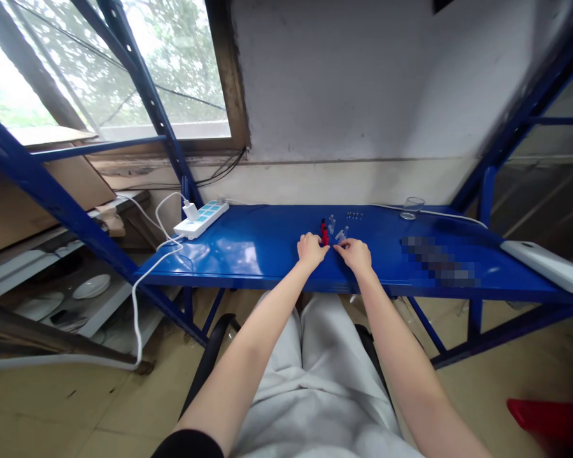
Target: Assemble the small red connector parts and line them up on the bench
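Both my hands rest side by side on the blue metal shelf [248, 248]. My left hand [310, 249] has its fingers curled around a small red part [324, 235]. My right hand [356, 254] is closed in a pinch, its fingertips touching a tiny item I cannot make out. Several small clear plastic pieces [337, 228] lie just beyond my fingers. A row of tiny dark parts [354, 215] sits farther back.
A white power strip [201, 219] with a plugged cable lies at the shelf's left. A clear glass cup [412, 207] stands at the back right, a white flat device [547, 264] at the right end. Blue rack posts [143, 83] frame both sides. A red object [549, 420] lies on the floor.
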{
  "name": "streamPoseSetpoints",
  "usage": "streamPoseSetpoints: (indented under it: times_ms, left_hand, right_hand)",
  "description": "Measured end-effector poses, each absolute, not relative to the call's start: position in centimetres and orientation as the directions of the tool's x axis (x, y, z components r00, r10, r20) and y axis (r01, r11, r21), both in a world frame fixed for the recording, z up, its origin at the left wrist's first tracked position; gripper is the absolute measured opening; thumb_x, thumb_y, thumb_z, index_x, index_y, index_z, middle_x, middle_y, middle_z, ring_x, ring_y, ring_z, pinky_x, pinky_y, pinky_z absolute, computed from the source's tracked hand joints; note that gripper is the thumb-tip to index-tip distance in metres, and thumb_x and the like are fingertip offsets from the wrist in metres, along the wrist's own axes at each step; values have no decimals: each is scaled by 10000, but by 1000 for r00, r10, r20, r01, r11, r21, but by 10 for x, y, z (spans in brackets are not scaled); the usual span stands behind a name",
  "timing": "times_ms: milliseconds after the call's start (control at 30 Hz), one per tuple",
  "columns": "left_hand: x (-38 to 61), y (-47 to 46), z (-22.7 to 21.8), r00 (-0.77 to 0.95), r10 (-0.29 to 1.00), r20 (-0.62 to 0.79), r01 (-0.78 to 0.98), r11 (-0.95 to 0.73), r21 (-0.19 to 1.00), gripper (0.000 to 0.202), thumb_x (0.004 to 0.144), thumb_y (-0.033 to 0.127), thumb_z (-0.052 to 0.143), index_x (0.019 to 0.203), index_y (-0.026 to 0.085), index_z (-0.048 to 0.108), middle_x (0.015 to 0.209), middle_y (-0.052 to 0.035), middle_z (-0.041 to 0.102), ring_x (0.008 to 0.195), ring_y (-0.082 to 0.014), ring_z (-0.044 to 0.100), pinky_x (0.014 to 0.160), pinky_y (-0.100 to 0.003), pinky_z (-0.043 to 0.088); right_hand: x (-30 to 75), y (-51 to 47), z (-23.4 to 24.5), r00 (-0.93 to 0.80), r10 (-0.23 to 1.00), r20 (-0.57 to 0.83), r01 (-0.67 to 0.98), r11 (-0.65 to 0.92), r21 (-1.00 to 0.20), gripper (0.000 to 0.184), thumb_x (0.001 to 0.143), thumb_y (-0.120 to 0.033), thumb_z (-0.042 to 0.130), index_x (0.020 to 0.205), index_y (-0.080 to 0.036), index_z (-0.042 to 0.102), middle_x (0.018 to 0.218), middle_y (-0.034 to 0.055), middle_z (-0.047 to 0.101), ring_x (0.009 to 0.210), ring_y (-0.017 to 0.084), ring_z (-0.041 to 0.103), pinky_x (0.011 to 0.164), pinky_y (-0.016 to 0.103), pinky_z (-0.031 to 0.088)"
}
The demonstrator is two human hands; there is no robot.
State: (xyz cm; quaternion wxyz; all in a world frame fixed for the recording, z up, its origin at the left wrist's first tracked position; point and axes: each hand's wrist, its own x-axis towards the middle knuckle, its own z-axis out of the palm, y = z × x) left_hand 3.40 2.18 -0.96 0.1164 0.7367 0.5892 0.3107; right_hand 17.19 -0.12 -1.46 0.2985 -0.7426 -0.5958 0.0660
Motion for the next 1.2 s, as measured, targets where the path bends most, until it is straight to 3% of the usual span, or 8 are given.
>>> streamPoseSetpoints:
  times_ms: [133, 300, 433, 567, 700, 867, 1000, 1200]
  left_hand:
    - [22, 14, -11, 211, 887, 410, 720, -425, 549, 273, 726, 297, 633, 956, 162, 579, 940, -90, 591, 891, -217, 524, 775, -331, 426]
    - [7, 2, -8, 382, 746, 545, 724, -608, 325, 289, 850, 217, 427, 1118, 162, 520, 1035, -100, 561, 935, -209, 496, 820, -334, 402]
    - [5, -1, -4, 490, 697, 523, 742, -649, 170, 401, 886, 174, 308, 1262, 197, 447, 1113, -104, 532, 978, -212, 471, 809, -331, 389]
    - [7, 1, -4, 525, 715, 462, 769, -631, 101, 438, 886, 161, 299, 1305, 210, 417, 1170, -108, 514, 1011, -224, 453, 793, -341, 384]
    - [7, 2, -2, 515, 717, 470, 771, -627, 112, 379, 893, 208, 332, 1242, 206, 480, 1171, -102, 517, 1011, -227, 459, 791, -345, 387]
    - [7, 8, 3, 488, 703, 518, 758, -636, 148, 234, 856, 196, 432, 1038, 176, 579, 1072, -98, 550, 958, -218, 483, 805, -346, 393]
    - [-2, 21, 3, 431, 714, 552, 697, -652, 298, 100, 818, 210, 515, 875, 174, 588, 966, -74, 577, 896, -200, 501, 811, -333, 406]
    - [-41, 38, 2, 260, 721, 642, 608, -639, 471, 29, 782, 198, 564, 807, 184, 571, 903, -48, 591, 885, -183, 528, 865, -344, 384]
  right_hand:
    - [174, 1, -18, 277, 919, 281, 854, -101, -511, 265, 734, -426, 590, 844, -207, 691, 795, 74, 685, 788, 227, 624, 635, 287, 428]
    - [175, 2, -22, 266, 917, 298, 853, -80, -516, 277, 726, -439, 594, 840, -205, 687, 780, 73, 679, 760, 220, 623, 625, 287, 426]
    - [175, 0, -21, 262, 921, 288, 856, -84, -510, 284, 734, -447, 586, 850, -207, 686, 777, 67, 679, 763, 218, 623, 631, 287, 421]
    - [174, -1, -20, 264, 922, 282, 859, -91, -504, 283, 742, -449, 577, 849, -211, 686, 775, 61, 679, 766, 214, 622, 628, 283, 416]
    - [174, 0, -21, 262, 921, 289, 859, -86, -505, 266, 746, -431, 576, 843, -209, 686, 756, 60, 678, 753, 217, 623, 615, 282, 413]
    - [175, 1, -22, 257, 917, 307, 866, -78, -494, 258, 739, -429, 576, 825, -211, 687, 745, 67, 676, 734, 213, 621, 608, 280, 412]
    - [175, 2, -23, 255, 918, 303, 865, -77, -495, 259, 743, -431, 567, 829, -215, 683, 726, 60, 670, 725, 214, 617, 586, 279, 402]
    - [174, 1, -22, 229, 910, 346, 868, -30, -496, 226, 759, -390, 530, 779, -208, 663, 675, 44, 640, 669, 187, 595, 569, 263, 379]
